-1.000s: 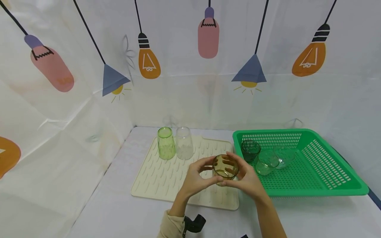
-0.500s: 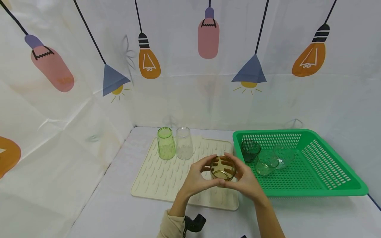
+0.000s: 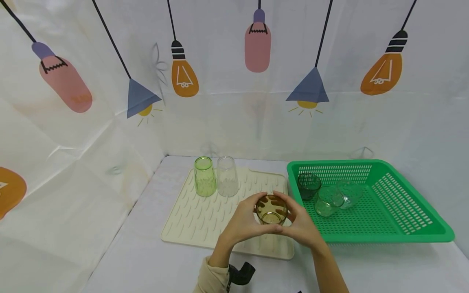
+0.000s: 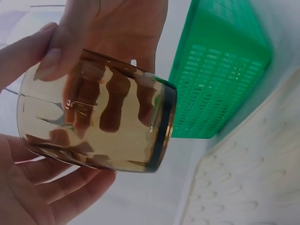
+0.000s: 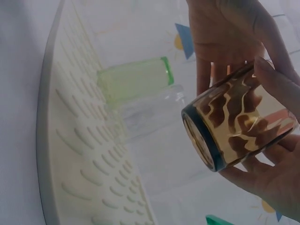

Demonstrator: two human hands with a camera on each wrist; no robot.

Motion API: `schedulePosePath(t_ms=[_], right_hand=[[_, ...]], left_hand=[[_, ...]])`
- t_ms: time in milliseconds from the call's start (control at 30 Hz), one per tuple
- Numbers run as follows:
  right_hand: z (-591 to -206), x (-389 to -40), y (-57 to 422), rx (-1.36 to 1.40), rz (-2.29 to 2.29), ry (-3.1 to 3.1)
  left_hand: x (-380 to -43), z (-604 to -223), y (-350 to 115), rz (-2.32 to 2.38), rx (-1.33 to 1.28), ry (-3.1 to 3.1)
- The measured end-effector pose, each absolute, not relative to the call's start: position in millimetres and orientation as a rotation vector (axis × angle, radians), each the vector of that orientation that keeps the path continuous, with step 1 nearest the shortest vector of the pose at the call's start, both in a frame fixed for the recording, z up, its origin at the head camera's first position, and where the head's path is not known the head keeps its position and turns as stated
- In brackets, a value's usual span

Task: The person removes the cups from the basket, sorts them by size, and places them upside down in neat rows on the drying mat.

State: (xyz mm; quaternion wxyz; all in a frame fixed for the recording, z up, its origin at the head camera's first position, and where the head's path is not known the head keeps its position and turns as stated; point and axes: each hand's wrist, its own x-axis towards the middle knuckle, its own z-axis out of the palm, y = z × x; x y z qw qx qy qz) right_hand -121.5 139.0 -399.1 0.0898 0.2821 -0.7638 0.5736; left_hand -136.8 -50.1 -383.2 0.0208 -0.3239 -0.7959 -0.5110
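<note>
Both hands hold an amber glass tumbler (image 3: 271, 209) above the near right part of the cream drying mat (image 3: 198, 224). My left hand (image 3: 243, 219) curls round its left side, and my right hand (image 3: 300, 224) curls round its right side. The thumbs meet at the near side. In the head view the tumbler's rim faces up; its thick base (image 4: 161, 129) points towards the mat in the left wrist view. Fingers of the far hand show through the amber wall. A green glass (image 3: 205, 177) and a clear glass (image 3: 227, 177) stand upside down at the mat's back left.
A green plastic basket (image 3: 395, 237) stands on the right of the white table (image 3: 135, 252). Inside it are a dark glass (image 3: 308, 186), a pale green glass (image 3: 327, 203) and a clear glass (image 3: 349, 193). A white curtain printed with lamps (image 3: 227, 122) hangs behind.
Both hands have shifted slightly left and down with the amber tumbler, staying wrapped round it. The glasses on the mat and in the basket have not moved.
</note>
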Motion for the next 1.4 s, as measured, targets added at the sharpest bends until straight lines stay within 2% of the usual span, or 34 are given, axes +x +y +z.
schedulePosePath(t_ms=[433, 867, 1133, 1400], right_hand=[[-401.1, -120.8, 133.8, 0.749, 1.615, -2.355], [-403.0, -118.4, 131.2, 0.725, 1.606, -2.416], [-402.2, -117.3, 133.6, 0.724, 1.541, -2.410], [-401.0, -112.4, 143.2, 0.626, 1.568, -2.420]], left_hand=[[-127.1, -373.4, -38.9, -1.144, -0.745, -2.665], [-127.0, -368.2, -37.3, -1.033, -0.655, -2.742], [-131.1, -371.5, -44.7, -1.233, -0.688, -2.633], [-135.6, -382.8, -59.5, -1.669, -0.666, -2.497]])
